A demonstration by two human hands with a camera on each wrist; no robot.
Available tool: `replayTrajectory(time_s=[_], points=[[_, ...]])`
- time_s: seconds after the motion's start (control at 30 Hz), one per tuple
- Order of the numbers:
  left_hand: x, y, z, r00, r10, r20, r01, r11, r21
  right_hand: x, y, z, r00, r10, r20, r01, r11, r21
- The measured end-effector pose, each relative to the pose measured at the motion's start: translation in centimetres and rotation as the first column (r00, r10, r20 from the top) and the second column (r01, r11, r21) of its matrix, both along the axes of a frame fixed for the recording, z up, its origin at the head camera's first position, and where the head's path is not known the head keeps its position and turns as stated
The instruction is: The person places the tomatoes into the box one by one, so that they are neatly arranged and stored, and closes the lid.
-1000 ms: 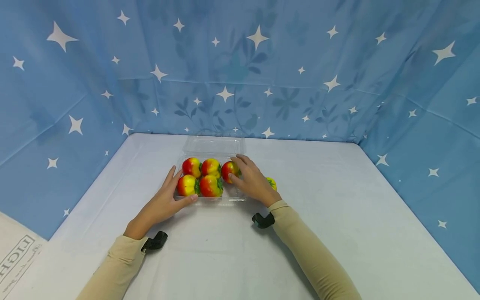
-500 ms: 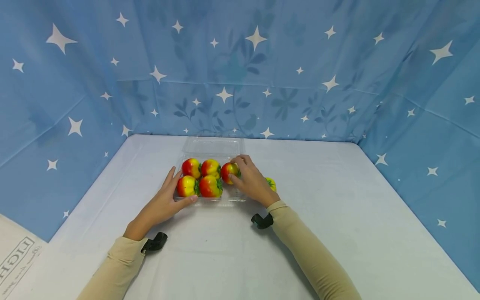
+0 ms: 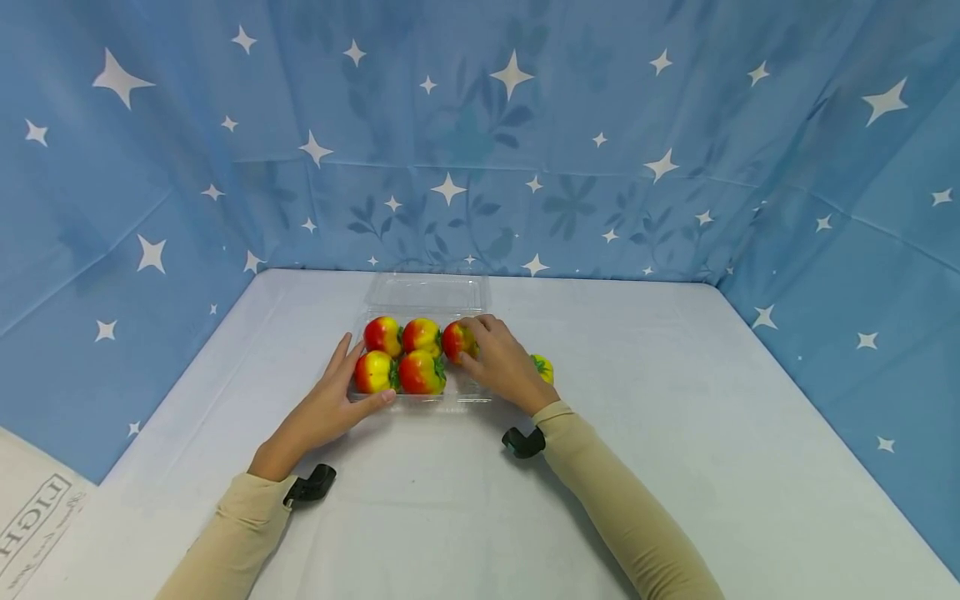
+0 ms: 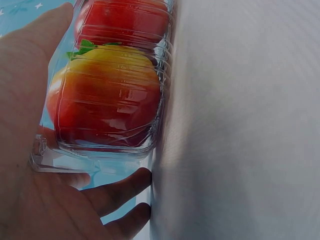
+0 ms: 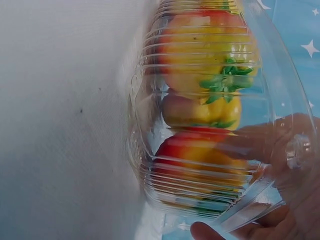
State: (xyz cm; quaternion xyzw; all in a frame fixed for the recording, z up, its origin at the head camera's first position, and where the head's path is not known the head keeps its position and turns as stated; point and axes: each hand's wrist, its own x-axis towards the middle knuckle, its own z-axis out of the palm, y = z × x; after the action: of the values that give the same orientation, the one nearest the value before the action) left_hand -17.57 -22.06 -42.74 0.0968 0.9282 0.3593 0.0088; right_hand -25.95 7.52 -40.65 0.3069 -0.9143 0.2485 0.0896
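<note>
A clear plastic clamshell box sits on the table with several red-and-yellow bell peppers in its left and middle parts. My left hand rests at the box's left front corner, its thumb along the front wall and its fingers spread by the left side. In the left wrist view a pepper shows through the ribbed wall beside the thumb. Inside the box's right part, my right hand grips the back-right pepper from above. The right wrist view shows this pepper through the wall, a finger against it.
The transparent lid lies folded back behind the box. Another pepper lies on the white table right of the box, partly hidden by my right wrist. A starred blue curtain borders the back and sides.
My right hand's fingers shift slightly lower and further over the back-right pepper, which barely moves. The left hand and the box hold still.
</note>
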Motion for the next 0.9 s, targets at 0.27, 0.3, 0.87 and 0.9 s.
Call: replayTrajectory(time_s=[0.27,0.3,0.87,0.9], points=[[-0.05,0.04,-0.13,1.000,0.004,0.000,-0.004,1.000,-0.007,0.01,-0.11,-0.27,0.998,-0.009,-0.063,0.008,1.000,-0.018],[-0.04,0.05,-0.12,1.000,0.004,0.001,-0.004,1.000,-0.006,0.02,-0.15,-0.32,0.998,-0.014,-0.069,0.013,1.000,-0.022],[-0.09,0.01,-0.04,1.000,0.000,-0.003,0.000,1.000,0.000,-0.01,-0.44,-0.33,0.998,-0.039,-0.046,0.039,0.999,-0.007],[-0.08,0.03,-0.02,1.000,-0.001,-0.004,0.001,1.000,0.000,-0.02,-0.39,-0.32,0.999,-0.033,-0.043,0.033,0.999,-0.008]])
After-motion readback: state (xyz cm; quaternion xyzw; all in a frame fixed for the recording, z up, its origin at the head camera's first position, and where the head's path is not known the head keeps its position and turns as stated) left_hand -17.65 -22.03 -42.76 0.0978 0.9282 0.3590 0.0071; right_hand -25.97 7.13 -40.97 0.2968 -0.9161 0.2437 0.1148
